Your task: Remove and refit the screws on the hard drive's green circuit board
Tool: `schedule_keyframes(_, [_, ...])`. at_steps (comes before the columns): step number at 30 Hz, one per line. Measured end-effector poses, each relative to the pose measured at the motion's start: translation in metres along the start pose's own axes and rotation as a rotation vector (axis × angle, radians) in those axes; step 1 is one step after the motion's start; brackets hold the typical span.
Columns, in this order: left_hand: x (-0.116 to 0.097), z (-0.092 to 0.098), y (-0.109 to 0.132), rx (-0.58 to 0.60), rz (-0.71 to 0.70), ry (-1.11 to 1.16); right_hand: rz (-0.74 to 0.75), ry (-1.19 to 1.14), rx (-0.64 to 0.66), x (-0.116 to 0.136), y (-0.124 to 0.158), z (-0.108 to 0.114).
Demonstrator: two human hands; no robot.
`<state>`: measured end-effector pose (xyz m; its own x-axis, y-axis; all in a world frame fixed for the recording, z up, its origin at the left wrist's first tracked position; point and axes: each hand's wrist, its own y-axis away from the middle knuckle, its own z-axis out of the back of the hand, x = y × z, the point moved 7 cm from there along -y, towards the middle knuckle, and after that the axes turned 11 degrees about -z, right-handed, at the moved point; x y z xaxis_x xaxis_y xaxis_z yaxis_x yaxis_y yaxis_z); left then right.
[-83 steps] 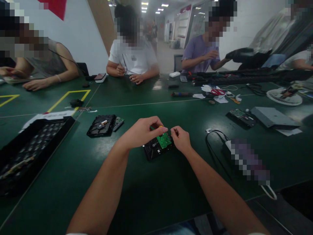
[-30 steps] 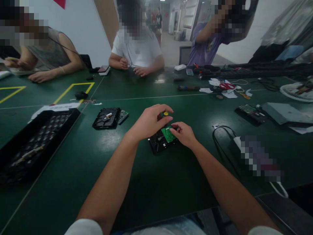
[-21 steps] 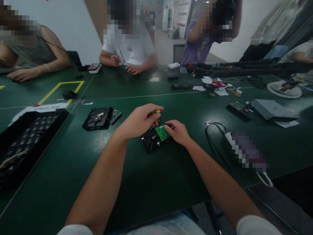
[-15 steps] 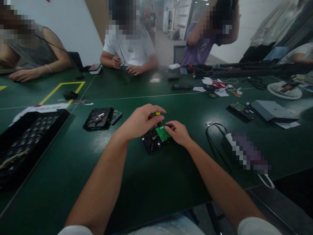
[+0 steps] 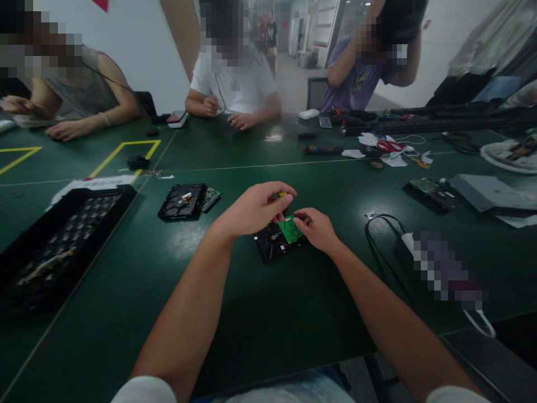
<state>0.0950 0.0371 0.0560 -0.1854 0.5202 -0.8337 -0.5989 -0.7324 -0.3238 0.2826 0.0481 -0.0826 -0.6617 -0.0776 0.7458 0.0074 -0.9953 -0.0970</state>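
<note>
My left hand (image 5: 264, 208) is closed around a small screwdriver (image 5: 283, 195) with a yellow handle. Its handle is mostly covered by my fingers, and the thin shaft points down at a green circuit board (image 5: 290, 230). That board lies on a black hard drive (image 5: 271, 246), flat on the table in front of me. At the board's right side, my right hand (image 5: 316, 228) has its fingers curled, thumb and fingertips against the edge of the board and drive. Whether the screwdriver's tip sits in a screw is too small to tell.
Left of my hands lie another hard drive (image 5: 183, 202) and a loose circuit board (image 5: 211, 198). A long black tray (image 5: 121, 196) stands farther left. To the right are a cable (image 5: 371, 246), a third drive (image 5: 432, 194) and a grey metal box (image 5: 489, 193). Co-workers sit opposite.
The camera has turned a little left, so everything sits farther right in the picture. My left fingers have shifted on the screwdriver, covering more of its yellow top. My right hand stays at the board.
</note>
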Motion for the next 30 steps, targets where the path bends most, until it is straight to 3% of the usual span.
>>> schedule_keyframes(4, [0.0002,0.0011,0.0007,0.011,-0.011,0.044,-0.002,-0.002,-0.003,-0.0001,0.0005,0.0006])
schedule_keyframes(11, [-0.0021,0.0016,-0.0025,-0.071,-0.114,-0.160,0.015,-0.021,-0.004,0.0012,0.0002,0.0006])
schedule_keyframes(15, [0.0029,-0.0006,-0.0043,-0.104,-0.073,-0.080,0.015,-0.010,-0.005,0.0011,0.0000,0.0002])
schedule_keyframes(24, [0.0056,0.0008,0.0008,-0.036,-0.045,0.187,0.022,0.004,0.001,0.0022,0.0013,0.0006])
schedule_keyframes(30, [0.0065,0.0046,-0.0012,-0.074,-0.080,0.058,0.024,0.002,0.003,0.0002,0.0001,-0.0001])
